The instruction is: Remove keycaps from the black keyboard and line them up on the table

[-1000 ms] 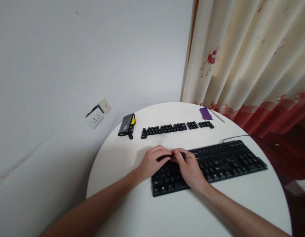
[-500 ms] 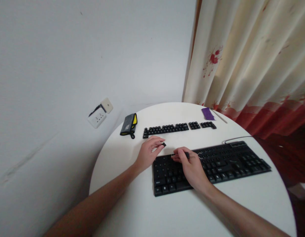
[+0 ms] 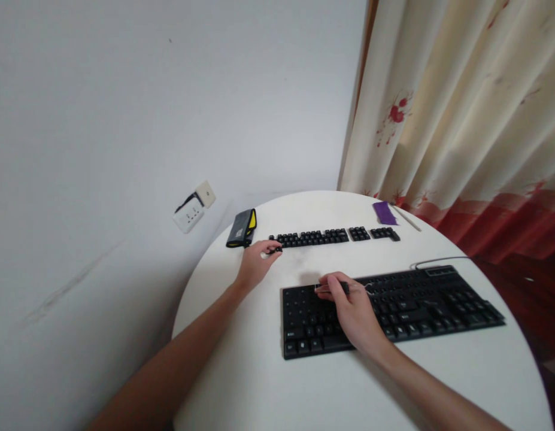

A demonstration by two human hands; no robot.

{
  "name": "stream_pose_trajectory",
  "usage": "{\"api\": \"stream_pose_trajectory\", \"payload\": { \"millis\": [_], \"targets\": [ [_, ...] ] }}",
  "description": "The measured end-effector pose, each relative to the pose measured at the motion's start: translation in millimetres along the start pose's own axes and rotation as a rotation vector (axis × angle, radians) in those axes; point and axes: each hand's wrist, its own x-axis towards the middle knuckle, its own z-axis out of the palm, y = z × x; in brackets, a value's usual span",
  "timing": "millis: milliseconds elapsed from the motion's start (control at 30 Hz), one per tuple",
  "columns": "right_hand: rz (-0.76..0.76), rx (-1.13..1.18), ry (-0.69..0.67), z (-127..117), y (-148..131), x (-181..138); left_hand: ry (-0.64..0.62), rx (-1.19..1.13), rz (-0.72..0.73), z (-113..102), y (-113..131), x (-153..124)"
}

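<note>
right forearm [image 3: 421,377]: slants in over the table's [image 3: 259,392] near right side, crossing the keyboard's [image 3: 432,308] front edge at the wrist.
right hand [image 3: 353,308]: thumb on top, fingers curled snugly around a wire-ended tool [image 3: 344,287], its loop jutting left.
keyboard: black, right of the table's middle, one end close to the right edge; bare key posts [image 3: 299,306] show at its back left corner.
left forearm [image 3: 191,341]: stretches from the near left edge toward the far side, wrist almost straight.
left hand [image 3: 254,261]: thumb and forefinger narrowed on a small black keycap [image 3: 276,249]; whether the piece touches the table cannot be told.
loose keycaps [image 3: 324,238]: lined up across the table's far half, starting beside the left fingertips.
pouch [image 3: 241,228]: grey and yellow, by the far left edge.
purple cloth [image 3: 385,213]: near the far right edge, a thin stick [image 3: 407,218] just beside it.
</note>
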Motion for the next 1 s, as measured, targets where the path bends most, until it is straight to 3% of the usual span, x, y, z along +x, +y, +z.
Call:
{"api": "stream_pose_trajectory", "payload": {
  "millis": [100, 267, 500, 667, 1000],
  "targets": [
    [-0.008, 0.015, -0.009, -1.6, -1.4, 0.0, 0.019, 0.067, 0.097, -9.3, 0.8, 11.8],
    [-0.016, 0.032, -0.008, -4.8, -3.1, -0.1, -0.07, 0.079, 0.244, -9.5, -1.4, 28.0],
    [0.006, 0.036, 0.0, -7.3, -6.7, 0.3, -0.183, 0.228, 0.254, 7.9, -11.5, 11.5],
    [0.01, 0.036, -0.005, -7.3, -5.3, -0.6, -0.189, 0.358, 0.211, 6.3, -19.5, 6.1],
    [-0.011, 0.012, 0.0, -7.1, -3.4, -1.4, -0.159, 0.354, 0.178, 2.9, -23.7, 6.0]
  ]
}}
